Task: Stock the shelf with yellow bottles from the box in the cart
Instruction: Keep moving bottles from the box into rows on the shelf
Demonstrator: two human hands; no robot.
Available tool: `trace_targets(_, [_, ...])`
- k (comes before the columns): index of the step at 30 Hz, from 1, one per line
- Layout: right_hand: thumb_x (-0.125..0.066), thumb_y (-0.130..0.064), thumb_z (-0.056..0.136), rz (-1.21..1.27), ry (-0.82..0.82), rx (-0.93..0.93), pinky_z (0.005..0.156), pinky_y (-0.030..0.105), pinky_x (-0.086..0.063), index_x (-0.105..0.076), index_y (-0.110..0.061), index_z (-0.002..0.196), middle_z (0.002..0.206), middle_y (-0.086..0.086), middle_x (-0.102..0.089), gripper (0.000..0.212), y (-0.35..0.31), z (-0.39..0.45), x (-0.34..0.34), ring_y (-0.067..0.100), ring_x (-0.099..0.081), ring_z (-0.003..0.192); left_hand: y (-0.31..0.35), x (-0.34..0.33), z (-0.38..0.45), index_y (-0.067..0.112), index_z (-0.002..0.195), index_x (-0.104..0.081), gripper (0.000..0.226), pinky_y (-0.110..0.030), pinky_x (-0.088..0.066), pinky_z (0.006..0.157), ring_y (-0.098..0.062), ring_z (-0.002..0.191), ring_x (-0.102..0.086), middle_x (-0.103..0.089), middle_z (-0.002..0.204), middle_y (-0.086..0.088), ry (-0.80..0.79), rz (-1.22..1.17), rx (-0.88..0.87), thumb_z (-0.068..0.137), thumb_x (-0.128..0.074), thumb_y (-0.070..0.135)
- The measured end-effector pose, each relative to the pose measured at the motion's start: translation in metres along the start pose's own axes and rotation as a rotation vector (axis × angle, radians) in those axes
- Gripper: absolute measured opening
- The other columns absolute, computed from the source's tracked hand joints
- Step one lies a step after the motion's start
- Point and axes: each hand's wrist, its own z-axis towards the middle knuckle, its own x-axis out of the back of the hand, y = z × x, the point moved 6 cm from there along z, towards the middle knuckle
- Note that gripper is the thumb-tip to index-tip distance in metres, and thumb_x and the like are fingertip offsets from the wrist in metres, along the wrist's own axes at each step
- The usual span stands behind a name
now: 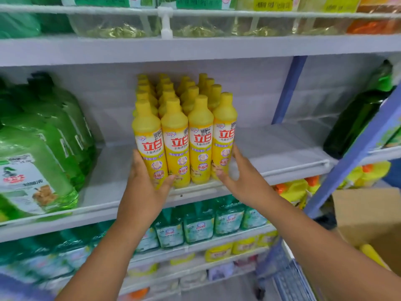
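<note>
1. Bottles: the yellow dish-soap bottles (184,131) stand upright in four tight rows on the white shelf (282,153), between your two hands, with the front row at the shelf's front edge.
2. Your left hand (147,181) lies flat against the outer side of the front-left bottle (149,146), fingers straight, thumb across its lower front.
3. Your right hand (236,172) presses the outer side of the front-right bottle (223,137), fingers fairly straight, thumb at its base.
4. Neither hand wraps round a bottle.
5. Left of your left hand stand green refill jugs (41,153).
6. Below and right of your right arm sits the cardboard box (368,213), with one yellow bottle (372,255) showing in it.
</note>
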Motion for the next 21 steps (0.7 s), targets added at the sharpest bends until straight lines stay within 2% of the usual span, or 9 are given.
trace_targets(1, [-0.064, -0.038, 0.096, -0.064, -0.013, -0.001, 0.107, 0.023, -0.031, -0.026, -0.047, 0.145, 0.141, -0.015, -0.045, 0.062, 0.002, -0.010, 0.004, 0.001, -0.039, 0.132, 0.002, -0.001, -0.008, 0.033, 0.154, -0.008, 0.098, -0.049, -0.043, 0.107, -0.023, 0.138, -0.042, -0.038, 0.154, -0.001, -0.004, 0.062, -0.015, 0.083, -0.072, 0.049])
trace_targets(3, [-0.058, -0.046, 0.097, -0.210, -0.042, -0.028, 0.114, 0.022, -0.022, -0.024, -0.031, 0.156, 0.157, -0.004, -0.034, 0.070, 0.011, -0.031, 0.014, 0.011, -0.027, 0.145, 0.011, -0.003, -0.028, 0.030, 0.157, -0.002, 0.097, -0.052, -0.033, 0.115, -0.030, 0.148, -0.024, -0.016, 0.165, -0.009, -0.004, 0.224, -0.029, 0.086, -0.065, 0.053])
trace_targets(5, [-0.053, -0.052, 0.097, -0.346, -0.061, -0.041, 0.120, 0.027, -0.015, -0.022, -0.022, 0.158, 0.166, 0.002, -0.020, 0.075, 0.023, -0.054, 0.029, 0.016, -0.014, 0.153, 0.023, -0.011, -0.050, 0.027, 0.158, -0.011, 0.089, -0.052, -0.027, 0.118, -0.034, 0.150, -0.017, -0.004, 0.166, -0.011, -0.001, 0.367, -0.081, 0.089, -0.060, 0.054])
trace_targets(9, [-0.043, -0.065, 0.096, -0.485, -0.071, -0.019, 0.125, 0.040, -0.018, -0.021, -0.023, 0.159, 0.168, 0.001, -0.011, 0.079, 0.048, -0.112, 0.074, 0.022, -0.007, 0.155, 0.070, -0.041, -0.098, 0.026, 0.154, -0.034, 0.074, -0.052, -0.024, 0.120, -0.034, 0.151, -0.015, -0.016, 0.164, -0.013, -0.035, 0.511, -0.186, 0.090, -0.050, 0.059])
trace_targets(11, [-0.032, -0.074, 0.090, -0.543, -0.065, -0.015, 0.123, 0.044, -0.022, -0.023, -0.023, 0.159, 0.168, 0.003, -0.013, 0.086, 0.063, -0.146, 0.101, 0.025, -0.010, 0.155, 0.100, -0.064, -0.126, 0.028, 0.152, -0.038, 0.070, -0.050, -0.021, 0.121, -0.033, 0.151, -0.014, -0.018, 0.164, -0.012, -0.057, 0.556, -0.213, 0.091, -0.051, 0.060])
trace_targets(14, [-0.021, -0.075, 0.083, -0.573, -0.026, -0.024, 0.121, 0.047, -0.026, -0.029, -0.023, 0.158, 0.167, 0.004, -0.018, 0.092, 0.093, -0.200, 0.145, 0.028, -0.015, 0.154, 0.151, -0.103, -0.171, 0.026, 0.150, -0.042, 0.069, -0.048, -0.020, 0.122, -0.033, 0.151, -0.017, -0.021, 0.163, -0.012, -0.073, 0.573, -0.286, 0.093, -0.047, 0.062])
trace_targets(17, [-0.016, -0.076, 0.086, -0.632, -0.033, -0.081, 0.123, 0.047, -0.023, -0.022, -0.026, 0.160, 0.168, 0.002, -0.011, 0.089, 0.125, -0.253, 0.190, 0.027, -0.008, 0.155, 0.193, -0.150, -0.213, 0.029, 0.154, -0.032, 0.069, -0.044, -0.013, 0.123, -0.029, 0.153, -0.010, -0.015, 0.165, -0.009, -0.157, 0.582, -0.328, 0.095, -0.045, 0.062])
trace_targets(20, [-0.030, -0.071, 0.096, -0.630, -0.047, -0.167, 0.125, 0.044, -0.019, -0.018, -0.028, 0.160, 0.169, 0.001, -0.006, 0.078, 0.156, -0.302, 0.233, 0.027, -0.004, 0.156, 0.232, -0.200, -0.252, 0.032, 0.156, -0.024, 0.072, -0.045, -0.012, 0.124, -0.028, 0.153, -0.005, -0.009, 0.166, -0.007, -0.252, 0.593, -0.360, 0.094, -0.043, 0.063])
trace_targets(21, [-0.029, -0.070, 0.096, -0.648, -0.043, -0.188, 0.124, 0.044, -0.019, -0.017, -0.028, 0.160, 0.169, 0.002, -0.006, 0.078, 0.167, -0.316, 0.247, 0.027, -0.005, 0.155, 0.245, -0.218, -0.263, 0.032, 0.156, -0.024, 0.072, -0.045, -0.012, 0.124, -0.028, 0.153, -0.004, -0.008, 0.166, -0.007, -0.277, 0.589, -0.381, 0.094, -0.043, 0.063])
